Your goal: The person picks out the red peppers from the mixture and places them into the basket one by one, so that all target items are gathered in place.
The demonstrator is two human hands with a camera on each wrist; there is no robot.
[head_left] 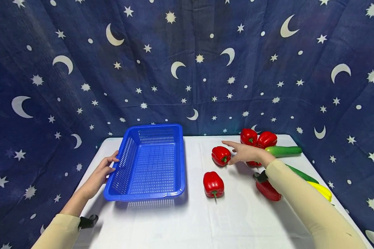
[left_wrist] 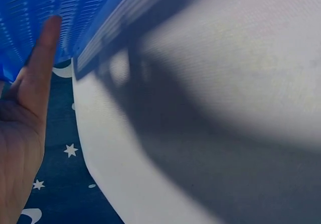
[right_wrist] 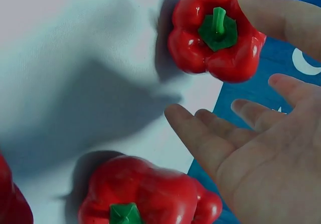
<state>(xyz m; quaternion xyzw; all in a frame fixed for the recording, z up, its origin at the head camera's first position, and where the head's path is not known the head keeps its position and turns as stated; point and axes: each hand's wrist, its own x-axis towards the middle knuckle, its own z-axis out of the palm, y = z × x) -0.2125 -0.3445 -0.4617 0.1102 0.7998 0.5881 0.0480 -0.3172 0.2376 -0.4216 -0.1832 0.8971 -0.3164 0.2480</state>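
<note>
A blue perforated plastic basket (head_left: 154, 169) stands on the left of the table with nothing inside. My left hand (head_left: 96, 174) holds its left rim, fingers over the edge; in the left wrist view the thumb (left_wrist: 42, 58) lies along the outer wall. Over the table's right half hovers my right hand (head_left: 244, 153), its fingers spread and holding nothing. Just left of it sits a red bell pepper (head_left: 220, 155); in the right wrist view the thumb (right_wrist: 276, 15) overlaps this pepper, but I cannot tell whether they touch. A second red bell pepper (head_left: 213, 184) lies nearer to me.
Behind the right hand are two red bell peppers (head_left: 248, 137), with another partly hidden beneath it. A green cucumber-like vegetable (head_left: 283, 151), a long red vegetable (head_left: 269, 191), a green one (head_left: 303, 174) and a yellow one (head_left: 321, 191) lie around the right forearm. A starry curtain (head_left: 187, 69) hangs behind the table.
</note>
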